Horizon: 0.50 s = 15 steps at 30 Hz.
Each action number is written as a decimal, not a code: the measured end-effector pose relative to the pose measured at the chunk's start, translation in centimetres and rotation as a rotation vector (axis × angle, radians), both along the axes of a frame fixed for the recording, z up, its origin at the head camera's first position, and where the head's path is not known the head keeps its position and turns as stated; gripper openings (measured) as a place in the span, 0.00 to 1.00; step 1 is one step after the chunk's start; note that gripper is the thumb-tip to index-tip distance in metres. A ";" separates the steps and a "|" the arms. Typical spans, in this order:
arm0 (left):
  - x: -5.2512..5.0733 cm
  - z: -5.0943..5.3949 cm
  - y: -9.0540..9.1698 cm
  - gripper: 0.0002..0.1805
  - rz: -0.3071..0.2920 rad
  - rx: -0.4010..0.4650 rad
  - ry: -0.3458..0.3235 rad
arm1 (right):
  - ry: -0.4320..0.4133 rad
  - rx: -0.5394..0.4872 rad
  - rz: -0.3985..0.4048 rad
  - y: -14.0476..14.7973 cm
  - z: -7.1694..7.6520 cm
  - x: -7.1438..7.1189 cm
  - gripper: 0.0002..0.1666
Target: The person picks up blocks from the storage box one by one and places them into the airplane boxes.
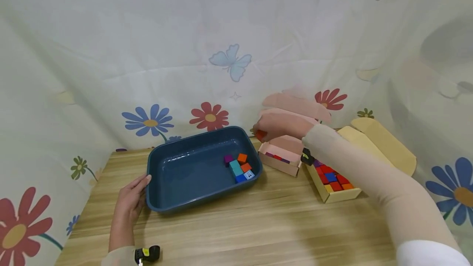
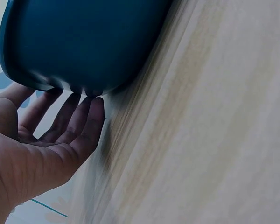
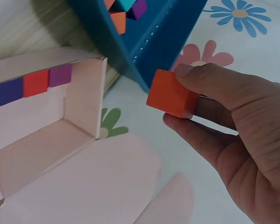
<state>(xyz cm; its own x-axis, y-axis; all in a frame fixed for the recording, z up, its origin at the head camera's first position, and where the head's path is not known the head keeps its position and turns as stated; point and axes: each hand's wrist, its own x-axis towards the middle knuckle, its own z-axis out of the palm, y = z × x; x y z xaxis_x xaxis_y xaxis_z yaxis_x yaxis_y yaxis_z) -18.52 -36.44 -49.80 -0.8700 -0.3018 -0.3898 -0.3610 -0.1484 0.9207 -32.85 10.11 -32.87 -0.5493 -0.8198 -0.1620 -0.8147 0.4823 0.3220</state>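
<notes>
Between thumb and fingers, the right hand (image 1: pixel 281 125) (image 3: pixel 242 126) pinches an orange-red cube (image 1: pixel 260 135) (image 3: pixel 171 94), held beside the right back corner of the blue tray (image 1: pixel 192 175) and above the far side of the small pink box (image 1: pixel 279 164) (image 3: pixel 84 98). Several cubes, purple, teal, orange, blue and one pale with a mark, lie in the tray's right end. At the tray's left end, the left hand (image 1: pixel 130 200) (image 2: pixel 46 144) touches the outer wall with its fingertips, fingers slightly bent. Three block faces, blue, red and purple, show in the pink box in the right wrist view.
To the right stands an open yellow box (image 1: pixel 341 195) with several red, blue, orange and purple blocks, partly behind the right forearm. Its lid leans back to the right. A flowered cloth (image 1: pixel 177 73) hangs behind the wooden table (image 1: pixel 229 233).
</notes>
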 end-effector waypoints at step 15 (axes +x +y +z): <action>0.0 -0.1 -0.1 0.45 0.015 0.007 0.004 | -0.445 0.015 -0.139 4.5 -3.1 -1.6 0.10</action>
